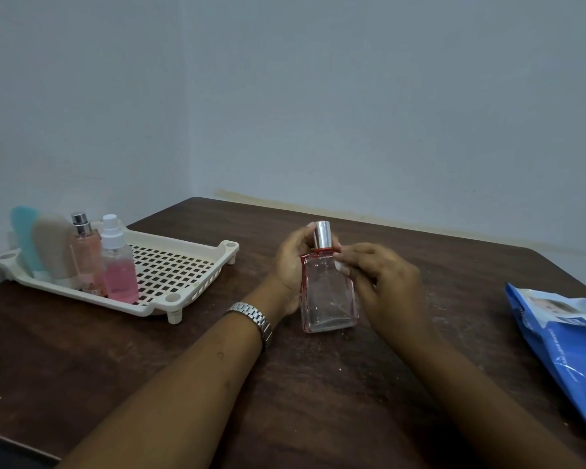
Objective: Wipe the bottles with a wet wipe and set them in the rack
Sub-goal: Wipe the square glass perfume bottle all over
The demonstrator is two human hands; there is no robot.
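Glass bottle (329,292), clear with red edging and a silver cap, upright at mid-bench between my two hands. My left hand (290,265) wraps it from the left and behind, fingers curled up to the neck beside the cap; a steel watch (254,318) sits on that wrist. My right hand (383,282) comes in from the right with fingers bent, pinching a small white scrap of wipe (339,265) against the bottle's right shoulder, just under the red collar. Most of the wipe is hidden by my fingers. I cannot tell whether the bottle's base rests on the bench (318,401) or hangs just over it. Rack (183,265), cream plastic with a slotted floor and short feet, stands at the far left of the bench, well apart from my hands. Four things stand bunched at its left end: teal tube (24,238), beige tube (53,245) just beside it, peach sprayer (87,255) with a silver cap, pink sprayer (119,269) with a white cap nearest me. Blue pack (565,340) lies flat at the right bench edge, partly cut off by the frame. Bench is dark brown wood, scuffed.
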